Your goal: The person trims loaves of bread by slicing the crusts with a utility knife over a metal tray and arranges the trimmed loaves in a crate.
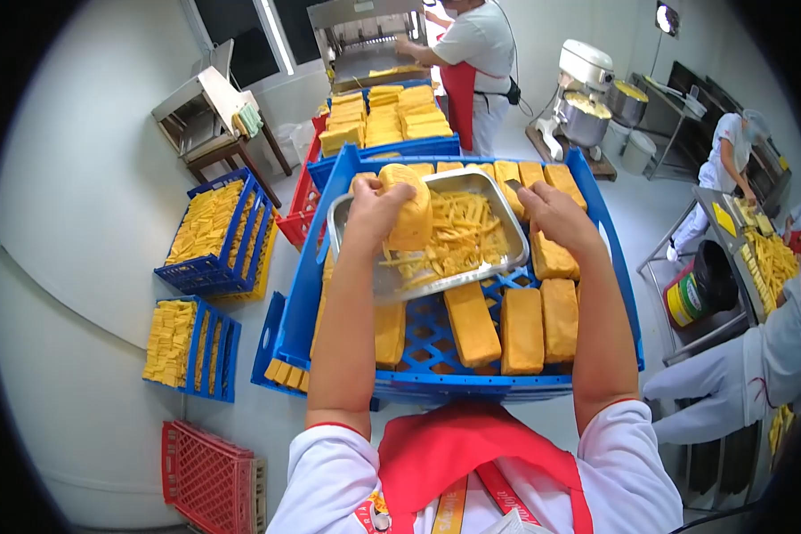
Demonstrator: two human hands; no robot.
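My left hand [381,212] is closed around a yellow bread loaf [410,214], lifted over the left part of a metal tray [436,287]. Inside the tray lie yellow bread trimmings [467,233]. In my right hand [556,214], at the tray's right edge, is a knife [513,185]; only a short bit of its dark blade shows, and the fingers cover its handle. The tray rests across a blue crate [498,384] holding several yellow loaves [522,329]. The loaf and the knife are apart.
Blue crates of bread slices [206,222] stand at left, above a red crate [209,472]. Ahead, a co-worker [485,62] stands at a slicing machine [369,44]. At right are a mixer [587,89], a bucket [699,289] and co-workers at a table [725,236] with bread strips.
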